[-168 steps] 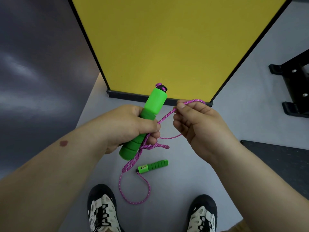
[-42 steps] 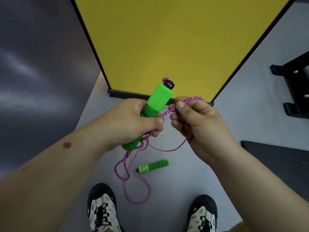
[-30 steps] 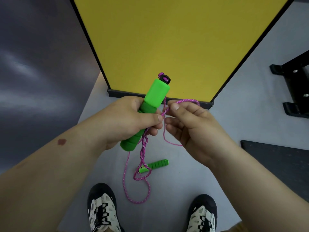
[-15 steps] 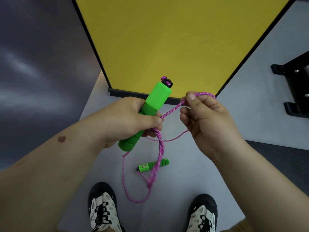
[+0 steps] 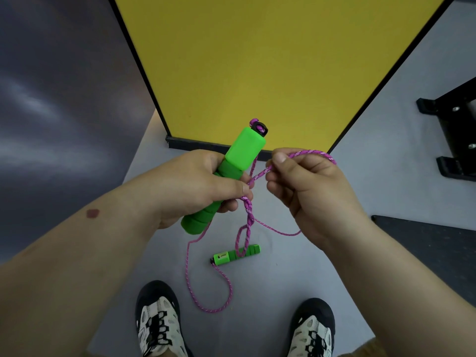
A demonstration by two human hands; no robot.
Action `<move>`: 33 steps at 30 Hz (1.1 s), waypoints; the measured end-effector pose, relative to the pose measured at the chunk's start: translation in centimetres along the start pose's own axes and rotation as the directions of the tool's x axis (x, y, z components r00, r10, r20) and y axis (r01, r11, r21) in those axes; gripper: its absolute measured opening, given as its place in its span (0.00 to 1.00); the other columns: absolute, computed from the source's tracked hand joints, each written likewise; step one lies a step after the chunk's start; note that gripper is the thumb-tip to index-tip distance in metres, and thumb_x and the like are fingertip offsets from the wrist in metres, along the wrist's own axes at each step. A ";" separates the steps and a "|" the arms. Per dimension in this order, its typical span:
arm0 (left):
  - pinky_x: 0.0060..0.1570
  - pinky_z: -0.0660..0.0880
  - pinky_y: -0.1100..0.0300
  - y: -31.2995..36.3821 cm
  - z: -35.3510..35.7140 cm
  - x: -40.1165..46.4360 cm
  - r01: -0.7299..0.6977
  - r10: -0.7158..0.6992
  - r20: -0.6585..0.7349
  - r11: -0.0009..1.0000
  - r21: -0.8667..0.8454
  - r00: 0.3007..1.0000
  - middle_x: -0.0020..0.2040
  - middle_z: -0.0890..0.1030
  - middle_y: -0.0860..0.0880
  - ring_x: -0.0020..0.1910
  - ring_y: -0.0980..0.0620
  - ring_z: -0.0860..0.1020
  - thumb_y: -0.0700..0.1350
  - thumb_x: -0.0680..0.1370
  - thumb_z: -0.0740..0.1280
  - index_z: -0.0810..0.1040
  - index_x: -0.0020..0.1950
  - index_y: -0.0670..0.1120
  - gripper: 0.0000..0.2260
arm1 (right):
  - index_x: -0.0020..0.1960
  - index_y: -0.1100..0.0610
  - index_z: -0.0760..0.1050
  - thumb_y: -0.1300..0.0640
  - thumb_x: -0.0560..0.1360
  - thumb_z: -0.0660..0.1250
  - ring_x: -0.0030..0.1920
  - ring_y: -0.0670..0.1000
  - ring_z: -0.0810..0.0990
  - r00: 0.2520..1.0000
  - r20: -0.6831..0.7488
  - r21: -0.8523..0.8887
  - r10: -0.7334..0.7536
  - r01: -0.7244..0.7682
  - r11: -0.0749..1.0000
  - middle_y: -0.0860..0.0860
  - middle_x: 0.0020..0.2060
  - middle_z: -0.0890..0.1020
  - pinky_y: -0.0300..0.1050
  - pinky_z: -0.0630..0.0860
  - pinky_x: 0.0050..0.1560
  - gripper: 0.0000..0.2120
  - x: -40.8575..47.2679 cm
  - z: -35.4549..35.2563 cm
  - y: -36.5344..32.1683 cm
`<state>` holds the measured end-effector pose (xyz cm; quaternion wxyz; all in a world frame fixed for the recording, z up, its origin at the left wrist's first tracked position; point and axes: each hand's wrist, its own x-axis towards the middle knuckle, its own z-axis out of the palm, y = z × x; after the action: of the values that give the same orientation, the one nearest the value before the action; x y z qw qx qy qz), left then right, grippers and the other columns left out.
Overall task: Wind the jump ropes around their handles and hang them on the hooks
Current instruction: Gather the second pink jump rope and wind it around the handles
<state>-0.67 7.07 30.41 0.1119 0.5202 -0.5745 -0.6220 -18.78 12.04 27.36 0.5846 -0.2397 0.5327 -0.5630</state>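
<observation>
Above floor, left hand [image 5: 195,186] gripping handle [image 5: 229,176]

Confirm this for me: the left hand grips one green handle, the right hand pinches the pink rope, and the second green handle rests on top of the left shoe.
Not quite. The left hand grips one green handle and the right hand pinches the pink rope, but the head view shows the second green handle lying on the grey floor, ahead of the left shoe and apart from it.
</observation>
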 end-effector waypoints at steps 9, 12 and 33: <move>0.37 0.72 0.60 -0.2 -0.1 0.1 0.056 -0.058 0.007 0.989 0.134 0.998 0.39 0.82 0.48 0.35 0.54 0.79 0.40 0.78 0.70 0.83 0.54 0.53 0.09 | 0.47 0.59 0.78 0.61 0.80 0.67 0.39 0.50 0.84 0.995 -0.091 0.215 0.044 -0.023 0.976 0.53 0.36 0.83 0.40 0.82 0.41 0.03 0.1 0.0 -0.8; 0.42 0.74 0.56 -0.4 0.1 0.3 0.041 -0.040 -0.005 0.994 0.101 0.999 0.40 0.82 0.48 0.36 0.53 0.80 0.42 0.78 0.71 0.82 0.54 0.52 0.07 | 0.49 0.60 0.77 0.62 0.80 0.65 0.41 0.51 0.86 0.997 -0.006 0.214 0.082 -0.079 0.974 0.55 0.37 0.84 0.41 0.83 0.42 0.03 -0.2 0.4 -0.4; 0.33 0.73 0.64 -0.2 0.6 0.2 -0.045 0.045 0.004 0.999 0.009 0.999 0.34 0.79 0.52 0.32 0.55 0.75 0.41 0.78 0.70 0.80 0.46 0.48 0.03 | 0.58 0.60 0.78 0.56 0.81 0.66 0.43 0.51 0.86 0.982 0.036 0.247 0.188 -0.191 0.950 0.55 0.42 0.85 0.42 0.83 0.45 0.10 0.0 0.3 -0.3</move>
<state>-1.11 7.32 30.08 0.1225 0.5065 -0.5891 -0.6175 -18.60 11.88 27.76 0.6647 -0.1157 0.4746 -0.5653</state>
